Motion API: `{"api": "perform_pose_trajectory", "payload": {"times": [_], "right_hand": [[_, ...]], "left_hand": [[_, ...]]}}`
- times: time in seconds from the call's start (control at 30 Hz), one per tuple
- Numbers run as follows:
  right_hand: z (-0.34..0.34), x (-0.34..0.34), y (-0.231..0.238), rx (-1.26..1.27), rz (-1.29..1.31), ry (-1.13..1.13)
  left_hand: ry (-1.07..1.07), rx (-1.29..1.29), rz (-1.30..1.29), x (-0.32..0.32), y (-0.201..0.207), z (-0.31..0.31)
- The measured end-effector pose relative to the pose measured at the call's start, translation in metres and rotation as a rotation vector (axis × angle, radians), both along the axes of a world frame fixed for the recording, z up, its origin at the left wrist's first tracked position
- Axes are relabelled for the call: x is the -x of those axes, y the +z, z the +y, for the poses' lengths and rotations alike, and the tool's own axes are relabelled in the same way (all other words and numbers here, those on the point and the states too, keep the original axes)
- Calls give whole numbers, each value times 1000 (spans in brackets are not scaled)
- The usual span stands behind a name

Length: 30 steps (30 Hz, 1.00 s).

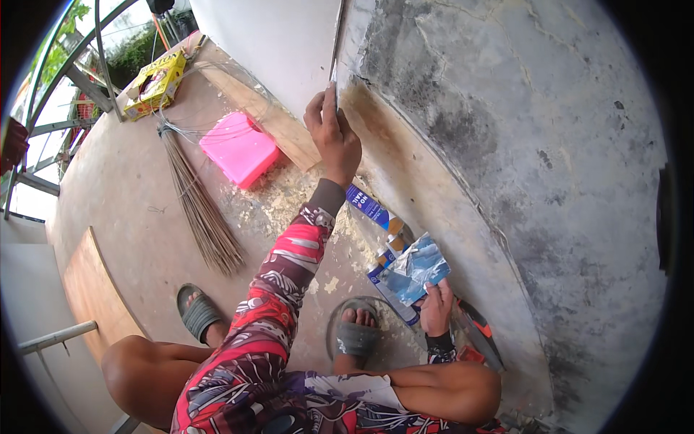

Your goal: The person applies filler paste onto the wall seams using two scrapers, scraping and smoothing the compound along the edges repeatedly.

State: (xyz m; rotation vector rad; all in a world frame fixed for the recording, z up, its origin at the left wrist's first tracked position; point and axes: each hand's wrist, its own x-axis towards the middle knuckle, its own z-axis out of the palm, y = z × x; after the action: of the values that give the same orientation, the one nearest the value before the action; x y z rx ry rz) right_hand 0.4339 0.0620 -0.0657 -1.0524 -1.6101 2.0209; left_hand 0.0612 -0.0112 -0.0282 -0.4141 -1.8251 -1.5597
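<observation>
My left hand is stretched out to the wall joint, its fingers closed round a thin, flat, blade-like tool set against the upright edge. Most of that tool is hidden by the fingers. Low on the right, my right hand grips the lower edge of a blue sheet smeared with whitish paste. Beneath and beside the sheet lie adhesive tubes, one a blue and clear tube, another a blue-labelled tube partly covered by the sheet.
A pink plastic case, a stick broom, a wooden plank and a yellow box lie on the floor to the left. Pale crumbs are scattered about. A dark tool with orange rests by the grey wall.
</observation>
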Motion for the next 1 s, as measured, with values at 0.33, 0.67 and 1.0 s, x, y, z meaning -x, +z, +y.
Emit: {"api": "perform_pose_trajectory", "payload": {"times": [0.33, 0.67, 1.0], "right_hand": [[-4, 3, 2, 19, 60, -3], [-4, 10, 4, 30, 32, 19], [6, 33, 63, 151, 47, 190]], "left_hand": [[-60, 3, 47, 8, -14, 29], [-312, 51, -128, -54, -53, -45], [-641, -715, -1271, -88, -127, -121]]}}
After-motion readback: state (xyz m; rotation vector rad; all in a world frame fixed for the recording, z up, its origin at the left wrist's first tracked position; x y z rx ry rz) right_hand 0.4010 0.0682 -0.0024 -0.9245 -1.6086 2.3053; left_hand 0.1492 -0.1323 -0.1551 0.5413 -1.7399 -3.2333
